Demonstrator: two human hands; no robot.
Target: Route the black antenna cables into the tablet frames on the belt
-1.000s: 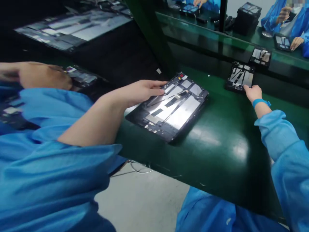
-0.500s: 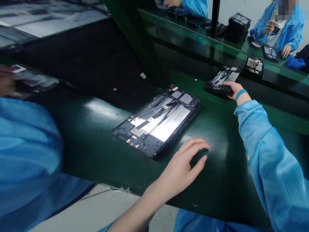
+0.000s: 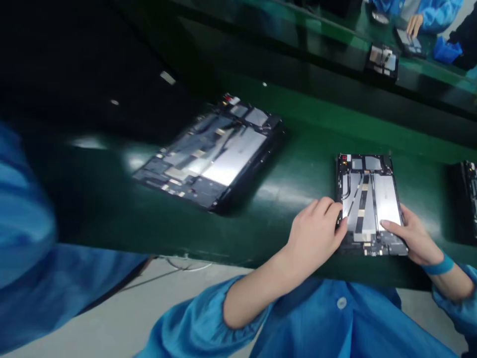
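An opened tablet point(image 3: 386, 196), its silver battery plates, dark ribbon cables and circuit boards exposed, is between my two hands near the table's front edge. My left hand point(image 3: 316, 228) grips its left side, thumb over the rim and fingers curled. On the opposite side, my right hand point(image 3: 419, 236) wraps round the lower right edge with the thumb lying on the silver plate. The fingers beneath the tablet are hidden. To the left, tilted and apart from both hands, lies a second opened tablet point(image 3: 233, 156), thick enough that it may be a stack.
Green table point(image 3: 294, 194) runs across, with a raised ledge behind. More opened tablets stand at the right edge point(image 3: 471, 194) and on the far side point(image 3: 383, 59). Across from me, a co-worker's hand point(image 3: 414, 25) touches a tablet beside a blue container point(image 3: 447, 50). A neighbour's blue sleeve point(image 3: 22, 214) is at left.
My right hand has brought a tablet from the back right to the front of the table. My left hand, open before, has closed on its left side. The view has shifted right and down.
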